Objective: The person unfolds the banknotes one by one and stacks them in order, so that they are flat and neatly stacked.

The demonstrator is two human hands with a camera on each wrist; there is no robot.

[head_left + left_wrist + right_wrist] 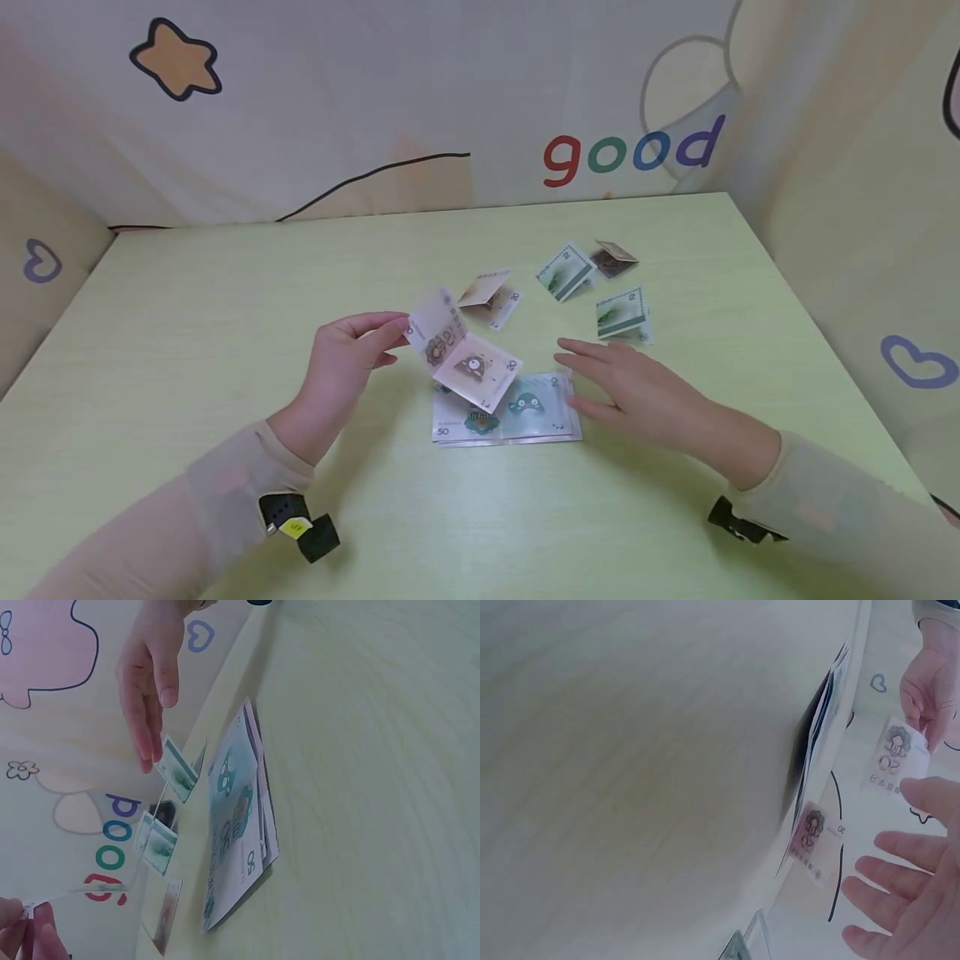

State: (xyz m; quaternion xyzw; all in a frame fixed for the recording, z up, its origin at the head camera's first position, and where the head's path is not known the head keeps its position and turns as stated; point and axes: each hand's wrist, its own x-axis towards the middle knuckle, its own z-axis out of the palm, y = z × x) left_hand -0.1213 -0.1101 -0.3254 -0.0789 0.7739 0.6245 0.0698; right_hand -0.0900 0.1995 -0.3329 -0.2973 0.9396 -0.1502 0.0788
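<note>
My left hand [339, 379] pinches the upper left corner of a creased play banknote [472, 367] marked 20. This note hangs half unfolded, its right half over a stack of flat banknotes [540, 425]; a bluish 50 note [232, 817] tops the stack. Just right of the stack, my right hand [652, 400] hovers with fingers extended, holding nothing. In the right wrist view its spread fingers [900, 881] appear beside the held note [892, 757]. Whether the held note touches the stack is hard to tell.
Behind the hands stand several folded notes: a pale one [504, 308] marked 20, two green ones marked 2, one at the back [564, 272] and one nearer [621, 313], and a brownish one [617, 260]. A printed curtain [337, 108] borders the light table [187, 333].
</note>
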